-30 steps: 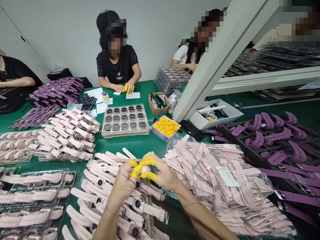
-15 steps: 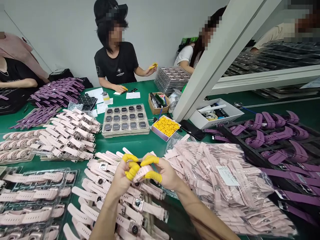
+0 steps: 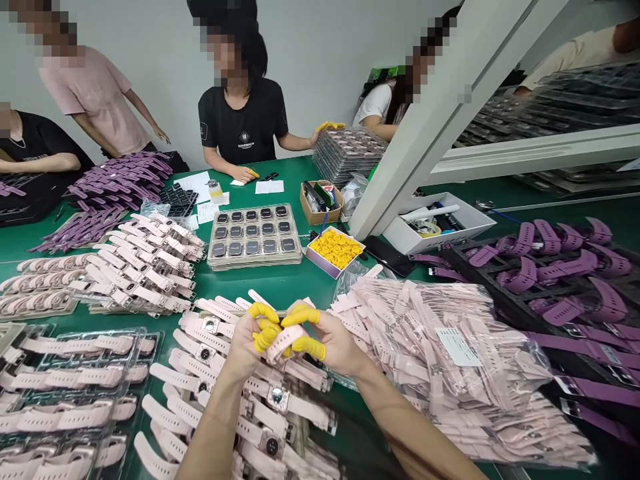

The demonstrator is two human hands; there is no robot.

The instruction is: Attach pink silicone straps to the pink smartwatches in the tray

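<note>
So the left hand (image 3: 255, 333) and right hand (image 3: 323, 337) both have a curled pink watch band (image 3: 283, 341) pinched between yellow-covered fingers — it's right above the pink watches (image 3: 235, 373) on the green table (image 3: 250, 283).

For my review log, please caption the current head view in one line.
Left hand and right hand, in yellow finger cots, hold a pink watch strap above pink-strapped watches on a green table.

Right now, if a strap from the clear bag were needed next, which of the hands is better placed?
Probably the right hand: the bag lies on its side, while the left hand would have to cross over. Both are on the pink strap, so the left would need to hold it alone.
</note>
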